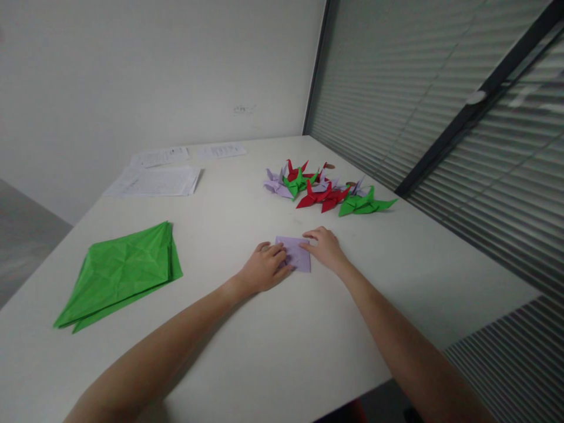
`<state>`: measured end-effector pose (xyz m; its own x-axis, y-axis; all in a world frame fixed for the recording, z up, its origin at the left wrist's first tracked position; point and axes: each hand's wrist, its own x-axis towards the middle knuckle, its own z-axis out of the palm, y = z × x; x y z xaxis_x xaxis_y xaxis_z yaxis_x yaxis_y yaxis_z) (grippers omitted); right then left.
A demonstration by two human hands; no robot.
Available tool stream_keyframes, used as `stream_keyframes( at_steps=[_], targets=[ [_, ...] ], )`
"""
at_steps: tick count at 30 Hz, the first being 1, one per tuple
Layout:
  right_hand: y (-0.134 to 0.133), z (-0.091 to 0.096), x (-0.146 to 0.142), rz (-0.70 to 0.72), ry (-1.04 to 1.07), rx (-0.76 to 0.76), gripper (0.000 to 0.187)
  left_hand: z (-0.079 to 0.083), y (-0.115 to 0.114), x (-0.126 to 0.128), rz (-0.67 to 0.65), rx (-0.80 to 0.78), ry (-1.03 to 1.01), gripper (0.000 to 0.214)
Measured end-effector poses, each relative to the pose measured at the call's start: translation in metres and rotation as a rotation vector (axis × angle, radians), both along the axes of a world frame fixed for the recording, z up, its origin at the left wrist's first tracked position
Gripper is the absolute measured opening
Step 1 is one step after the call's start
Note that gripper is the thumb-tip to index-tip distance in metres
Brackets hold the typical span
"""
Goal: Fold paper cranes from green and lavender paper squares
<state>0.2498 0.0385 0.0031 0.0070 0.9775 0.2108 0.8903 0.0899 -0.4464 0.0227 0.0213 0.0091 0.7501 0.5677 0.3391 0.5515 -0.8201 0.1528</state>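
A small folded lilac paper (pixel 296 251) lies flat on the white table (pixel 273 341) in front of me. My left hand (pixel 263 269) rests on the paper's left side, fingers curled and pressing down on it. My right hand (pixel 325 247) lies on its right edge with the fingers stretched flat on the paper. Both forearms reach in from the bottom of the view.
A pile of folded paper cranes (pixel 326 188) in red, green and lilac sits beyond the hands near the blinds. A stack of large green paper sheets (pixel 121 271) lies to the left. Printed white papers (pixel 154 179) lie at the table's far side by the wall.
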Motion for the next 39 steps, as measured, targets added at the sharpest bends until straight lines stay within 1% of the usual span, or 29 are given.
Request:
stream_keyframes(
  at_steps=[5,8,14,22,25,29,33,36,39],
  targets=[
    [-0.004,0.004,-0.012,0.074,0.015,-0.042,0.019,0.002,-0.002,0.001,0.095,0.044,0.014,0.022],
    [-0.007,0.008,-0.016,0.065,-0.03,-0.034,0.019,0.001,-0.003,0.002,0.114,0.029,-0.007,0.016],
    [-0.011,0.012,-0.02,-0.003,-0.089,-0.042,0.022,0.0,-0.002,0.001,0.075,-0.016,-0.064,0.02],
    [-0.013,0.013,-0.022,0.013,-0.097,-0.003,0.013,0.001,-0.004,0.0,0.086,-0.049,-0.03,0.026],
    [-0.012,0.012,-0.022,0.008,-0.043,0.023,0.012,0.001,-0.003,0.0,0.086,-0.05,-0.041,0.027],
    [-0.01,0.008,-0.021,0.032,0.061,0.039,0.014,-0.001,-0.003,0.0,0.055,-0.046,-0.061,0.025],
    [-0.007,0.002,-0.018,-0.02,0.196,-0.016,0.021,-0.001,-0.002,0.0,0.043,-0.042,-0.047,0.025],
    [-0.004,0.0,-0.015,-0.075,0.25,-0.076,0.014,-0.001,-0.001,-0.001,0.044,-0.038,-0.044,0.025],
    [-0.003,0.0,-0.013,-0.032,0.313,-0.08,0.012,0.0,-0.002,-0.001,0.039,-0.043,-0.049,0.025]
  ],
)
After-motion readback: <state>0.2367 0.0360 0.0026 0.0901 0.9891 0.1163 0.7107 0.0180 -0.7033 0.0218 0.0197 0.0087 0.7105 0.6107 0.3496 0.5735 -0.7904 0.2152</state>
